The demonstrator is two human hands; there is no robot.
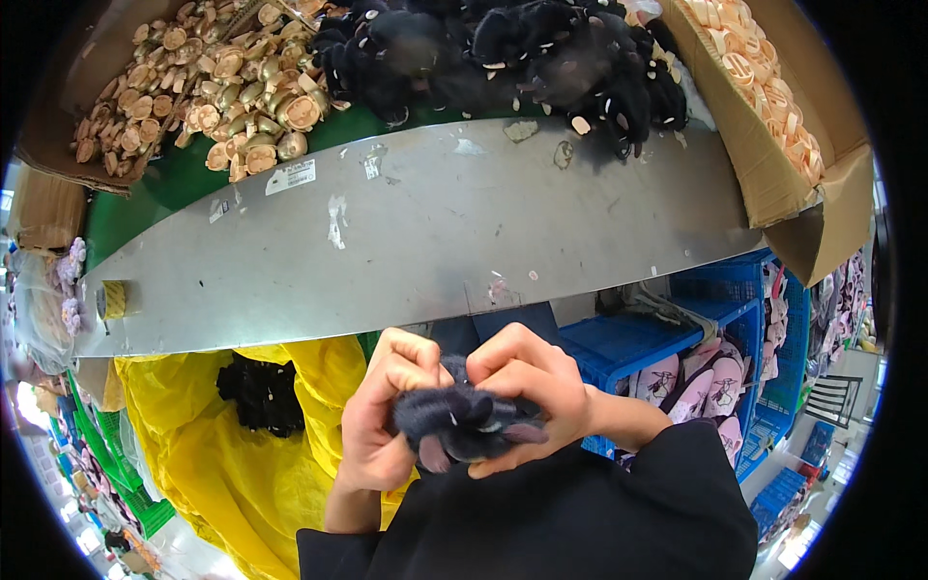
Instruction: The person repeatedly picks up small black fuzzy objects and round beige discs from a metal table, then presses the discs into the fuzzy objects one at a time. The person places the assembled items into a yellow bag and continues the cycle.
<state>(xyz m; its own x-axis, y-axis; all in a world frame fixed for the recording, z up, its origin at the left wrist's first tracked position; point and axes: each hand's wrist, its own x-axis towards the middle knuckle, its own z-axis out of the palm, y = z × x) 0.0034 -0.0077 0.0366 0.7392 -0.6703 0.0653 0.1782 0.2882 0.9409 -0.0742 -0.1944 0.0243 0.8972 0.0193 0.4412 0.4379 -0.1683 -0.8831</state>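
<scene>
Close in front of my body, both hands grip a small black plush piece (462,418) with pinkish-grey, ear-like flaps hanging at its lower side. My left hand (387,411) is closed on its left part, thumb and fingers bent in. On the right part, my right hand (541,382) is closed too, its fingers curled over the fur. The piece is held just off the near edge of the metal table (387,242). Whatever lies between the fingertips is hidden. More black plush pieces (416,53) are heaped along the table's far side, with pale bits among them.
Gold and tan plastic shells (246,97) lie heaped at far left by a cardboard box (58,126). Another cardboard box (749,159), far right, holds peach plastic parts (744,58). A yellow bag (184,454) with black plush hangs below left; blue crates (619,353) with pink items stand right.
</scene>
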